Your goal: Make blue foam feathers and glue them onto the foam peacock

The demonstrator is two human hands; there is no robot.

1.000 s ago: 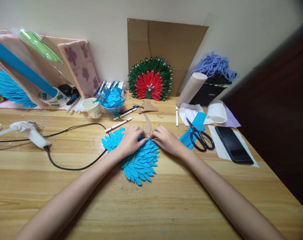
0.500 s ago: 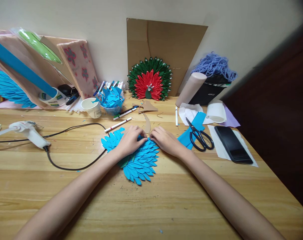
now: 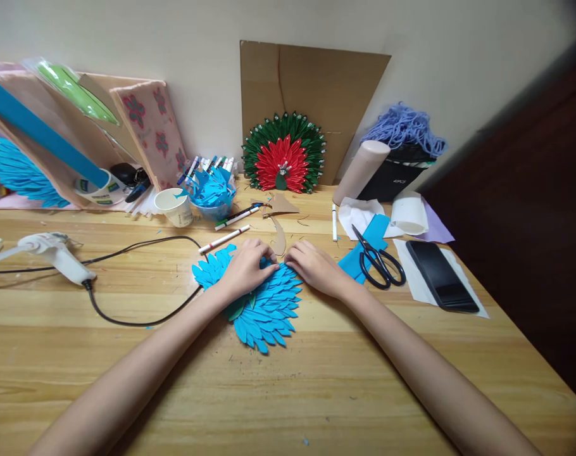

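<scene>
Blue petalled piece (image 3: 269,310) lies on the desk (image 3: 288,405), centre of frame; left hand (image 3: 249,269) and right hand (image 3: 314,269) each pinch its upper edge, grip closed; scissors (image 3: 375,256) rest right of centre

Petals (image 3: 269,310) bright blue, ctr; fan (image 3: 290,158) red + dk grn, upper ctr; panel (image 3: 148,133) pink w/ floral ptn, upper L.
</scene>
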